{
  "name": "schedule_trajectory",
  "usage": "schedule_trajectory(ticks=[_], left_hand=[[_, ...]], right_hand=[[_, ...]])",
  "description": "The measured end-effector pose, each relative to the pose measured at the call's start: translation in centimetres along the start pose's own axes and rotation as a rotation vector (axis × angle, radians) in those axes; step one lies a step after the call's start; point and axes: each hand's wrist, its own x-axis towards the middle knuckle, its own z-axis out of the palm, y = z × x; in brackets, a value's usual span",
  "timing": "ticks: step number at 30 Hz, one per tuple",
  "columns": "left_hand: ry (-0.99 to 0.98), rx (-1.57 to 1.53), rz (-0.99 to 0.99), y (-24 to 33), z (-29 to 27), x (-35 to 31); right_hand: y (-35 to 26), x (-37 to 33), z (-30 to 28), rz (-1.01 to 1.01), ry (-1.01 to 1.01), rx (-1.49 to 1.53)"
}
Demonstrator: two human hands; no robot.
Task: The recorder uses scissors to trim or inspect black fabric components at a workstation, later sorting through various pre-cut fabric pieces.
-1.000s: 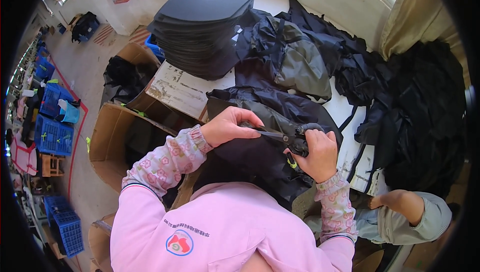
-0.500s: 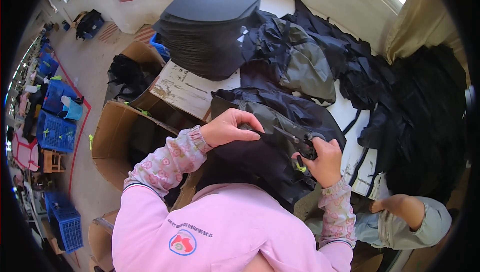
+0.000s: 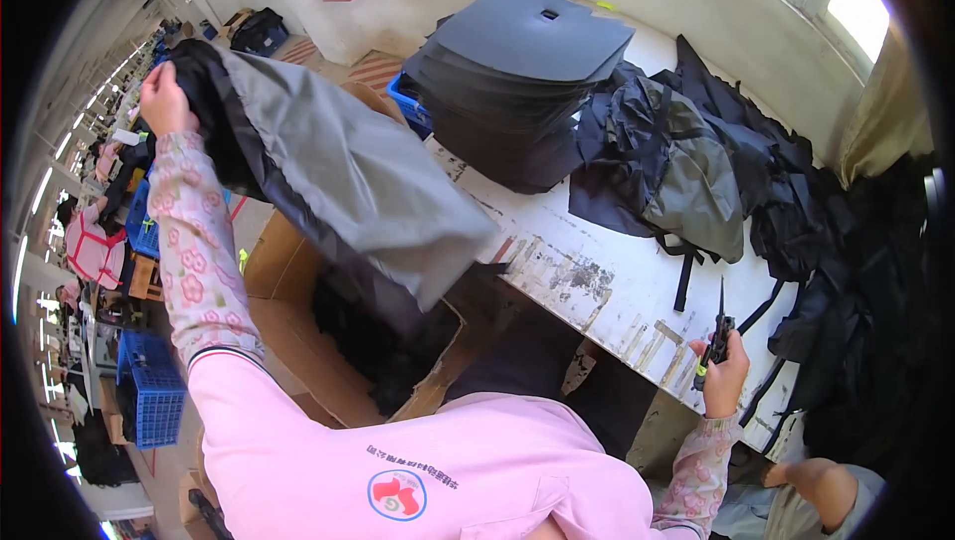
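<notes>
My left hand (image 3: 167, 100), raised at the far left, is closed on one end of a black and grey fabric piece (image 3: 338, 162). The fabric stretches down to the right over a cardboard box (image 3: 274, 257) holding dark cloth. Near the table's right front edge, my right hand (image 3: 728, 376) is wrapped round the dark handles of a pair of scissors (image 3: 716, 341). Their thin blades point away from me, apart from any cloth. Crumpled black and grey fabric pieces (image 3: 696, 172) lie on the white table (image 3: 567, 276) beyond them.
A tall stack of dark grey sheets (image 3: 527, 38) stands at the table's back left, beside a blue bin (image 3: 410, 107). Black cloth (image 3: 865, 311) heaps up on the right. Another person's bent arm (image 3: 821, 490) shows at lower right. Blue crates (image 3: 157, 391) stand on the left.
My left hand has lifted the fabric off the table and swung it left over the cardboard box. My right hand has moved right with the scissors, their blades now pointing away. The view has shifted left.
</notes>
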Motion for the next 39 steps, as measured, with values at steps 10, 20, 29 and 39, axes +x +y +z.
schedule_trajectory(ticks=[10, 20, 29, 39], left_hand=[[-0.227, 0.465, 0.104, -17.0, 4.8, -9.1], [-1.401, -0.290, 0.208, 5.7, 12.5, -44.5], [-1.602, 0.443, 0.544, 9.6, 26.2, -52.9], [-1.445, -0.080, 0.269, 16.3, 27.2, -49.8]], right_hand=[[1.2, 2.3, 4.2, 0.134, -0.012, 0.095], [9.9, 16.6, 7.7, 0.370, 0.327, -0.011], [0.2, 17.5, 3.6, 0.194, 0.279, -0.101], [8.2, 17.7, 5.1, 0.310, 0.443, 0.164]])
